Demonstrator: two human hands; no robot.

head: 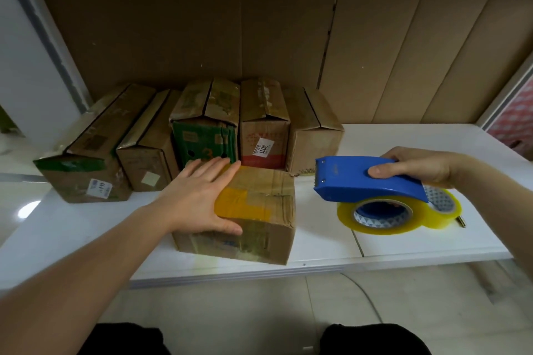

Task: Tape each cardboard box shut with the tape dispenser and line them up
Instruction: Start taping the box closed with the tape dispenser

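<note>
So the left hand (199,196) is lying flat on top of the nearest cardboard box (253,219), fingers (219,170) straight and spread out, palm pressing on the yellowish tape patch across the flaps, nothing gripped. That box sits near the front edge of the white surface (403,248), just in front of the others. Right hand (418,166) is wrapped around the blue tape dispenser (372,179), fingers curled over its top with the thumb on the near side, holding it just right of the box and apart from it, toothed end pointing left toward the box. The clear tape roll (383,215) hangs under the dispenser, close to the surface; can't tell if it's touching. Behind all that, a row of five boxes (202,130) stands side by side against the brown cardboard backing (259,32), a couple with white labels on their fronts
</note>
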